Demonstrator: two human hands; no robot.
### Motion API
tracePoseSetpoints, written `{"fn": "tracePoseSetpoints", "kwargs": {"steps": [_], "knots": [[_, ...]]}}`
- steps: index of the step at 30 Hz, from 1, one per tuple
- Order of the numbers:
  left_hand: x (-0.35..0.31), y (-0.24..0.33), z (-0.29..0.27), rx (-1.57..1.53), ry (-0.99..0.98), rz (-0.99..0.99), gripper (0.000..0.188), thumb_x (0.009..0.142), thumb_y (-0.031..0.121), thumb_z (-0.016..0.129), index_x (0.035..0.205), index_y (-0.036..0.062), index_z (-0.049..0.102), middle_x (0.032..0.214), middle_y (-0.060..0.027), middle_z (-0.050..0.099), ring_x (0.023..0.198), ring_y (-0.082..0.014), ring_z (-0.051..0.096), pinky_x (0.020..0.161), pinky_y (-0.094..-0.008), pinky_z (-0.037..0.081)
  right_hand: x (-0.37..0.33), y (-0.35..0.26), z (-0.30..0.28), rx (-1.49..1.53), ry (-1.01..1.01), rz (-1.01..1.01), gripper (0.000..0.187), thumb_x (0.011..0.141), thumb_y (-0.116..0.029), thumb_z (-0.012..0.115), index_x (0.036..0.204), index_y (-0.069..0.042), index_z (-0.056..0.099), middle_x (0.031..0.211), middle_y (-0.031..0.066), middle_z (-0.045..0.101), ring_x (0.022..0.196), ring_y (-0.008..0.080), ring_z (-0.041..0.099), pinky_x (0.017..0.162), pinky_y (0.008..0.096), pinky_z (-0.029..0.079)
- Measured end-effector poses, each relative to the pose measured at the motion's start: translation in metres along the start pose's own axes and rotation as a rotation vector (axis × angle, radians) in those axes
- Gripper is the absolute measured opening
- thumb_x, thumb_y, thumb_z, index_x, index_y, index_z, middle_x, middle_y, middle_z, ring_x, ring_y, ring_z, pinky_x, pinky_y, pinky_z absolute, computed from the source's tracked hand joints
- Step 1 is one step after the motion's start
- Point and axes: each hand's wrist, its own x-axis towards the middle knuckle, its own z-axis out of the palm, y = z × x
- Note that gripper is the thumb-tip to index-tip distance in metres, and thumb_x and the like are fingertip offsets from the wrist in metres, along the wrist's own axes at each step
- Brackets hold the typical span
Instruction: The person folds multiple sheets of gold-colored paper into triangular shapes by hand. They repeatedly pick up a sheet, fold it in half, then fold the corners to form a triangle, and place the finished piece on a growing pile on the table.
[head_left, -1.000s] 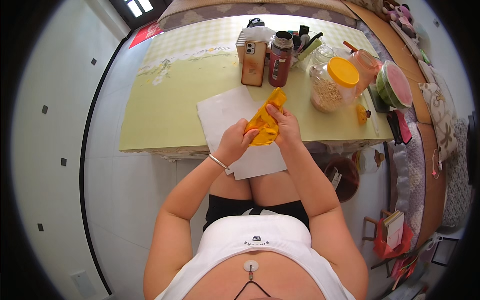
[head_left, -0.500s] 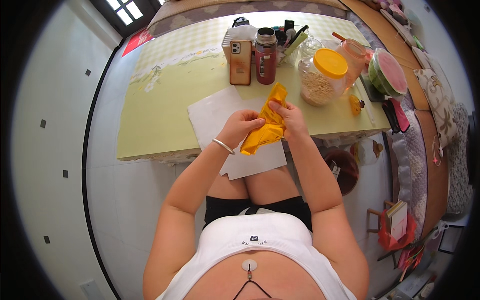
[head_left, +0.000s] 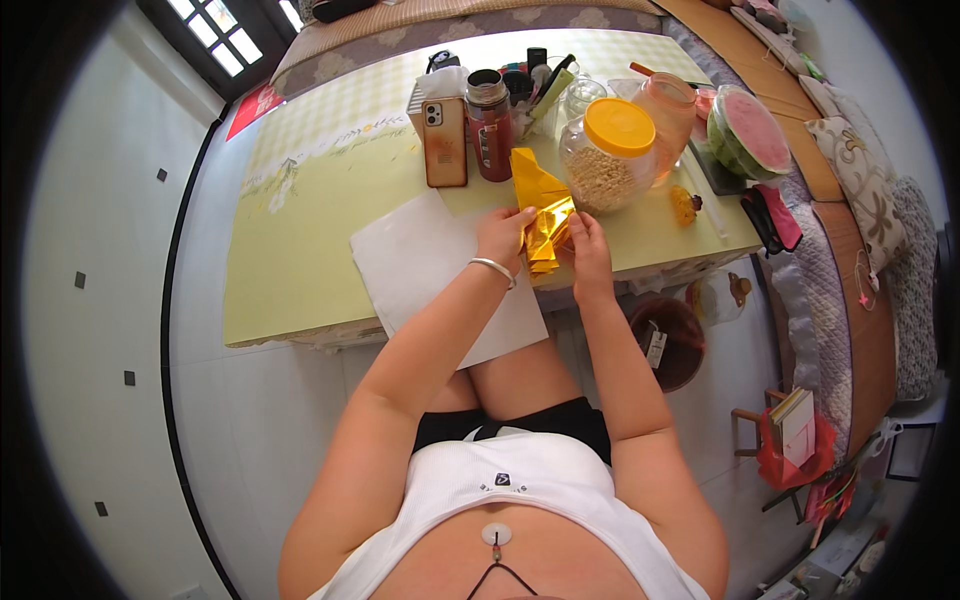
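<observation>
A shiny gold foil sheet [head_left: 545, 205], creased and partly folded, is held up between my two hands above the table's near edge. My left hand [head_left: 503, 235] pinches its left side with thumb and fingers; a silver bangle is on that wrist. At the foil's right edge my right hand [head_left: 590, 245] grips it between thumb and fingers. Below my hands, white paper sheets [head_left: 400, 250] lie on the table and overhang its edge above my lap. The foil's lower folds are partly hidden by my fingers.
Beyond my hands stand a gold phone [head_left: 444, 145], a dark red flask [head_left: 488, 130] and a yellow-lidded jar [head_left: 605, 160] of pale grains. A cut watermelon [head_left: 745, 135] and a pink-black pouch [head_left: 775, 220] are at the right. A brown bin [head_left: 665, 345] stands below the table edge.
The foil has turned more upright, and its lower end has drawn in. My left hand has moved slightly right along it, and my right hand has shifted down to its lower right edge.
</observation>
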Motion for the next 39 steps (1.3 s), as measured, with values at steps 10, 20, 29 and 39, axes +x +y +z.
{"fn": "tracePoseSetpoints", "kwargs": {"steps": [10, 20, 29, 39], "knots": [[0.064, -0.018, 0.003, 0.151, 0.156, -0.020, 0.013, 0.088, 0.002, 0.070, 0.094, -0.0081, 0.065, 0.089, -0.0144, 0.069, 0.074, -0.0246, 0.068, 0.067, -0.0378, 0.056, -0.012, 0.002, -0.011, -0.611, 0.049, -0.307, 0.045, 0.097, -0.024, 0.063, 0.132, 0.004, 0.053, 0.122, 0.0203, 0.061, 0.113, 0.0305, 0.061, 0.096, 0.0384, 0.049], [0.100, -0.012, 0.006, 0.074, 0.254, -0.011, 0.009, 0.086, -0.003, 0.071, 0.083, -0.0051, 0.063, 0.080, -0.0131, 0.067, 0.068, -0.0228, 0.069, 0.060, -0.0353, 0.057, -0.013, 0.018, -0.011, -0.743, 0.086, -0.474, 0.038, 0.094, -0.020, 0.064, 0.124, 0.001, 0.060, 0.120, 0.0179, 0.062, 0.111, 0.0336, 0.060, 0.095, 0.0398, 0.048], [0.107, -0.005, 0.003, 0.279, 0.205, 0.080, 0.019, 0.082, 0.009, 0.078, 0.084, -0.0066, 0.067, 0.079, -0.0172, 0.071, 0.068, -0.0282, 0.070, 0.061, -0.0379, 0.056, -0.020, 0.018, -0.013, -0.905, 0.036, -0.626, 0.038, 0.091, -0.022, 0.066, 0.123, -0.002, 0.061, 0.123, 0.0178, 0.062, 0.117, 0.0369, 0.055, 0.102, 0.0444, 0.043], [0.076, 0.028, -0.011, 1.187, 0.286, 0.523, 0.050, 0.083, 0.047, 0.073, 0.089, -0.0035, 0.073, 0.086, -0.0233, 0.071, 0.084, -0.0405, 0.068, 0.077, -0.0469, 0.053, -0.021, 0.016, -0.018, -0.871, -0.022, -0.626, 0.034, 0.090, -0.020, 0.067, 0.119, -0.002, 0.063, 0.126, 0.0176, 0.061, 0.118, 0.0372, 0.055, 0.102, 0.0444, 0.043]]}}
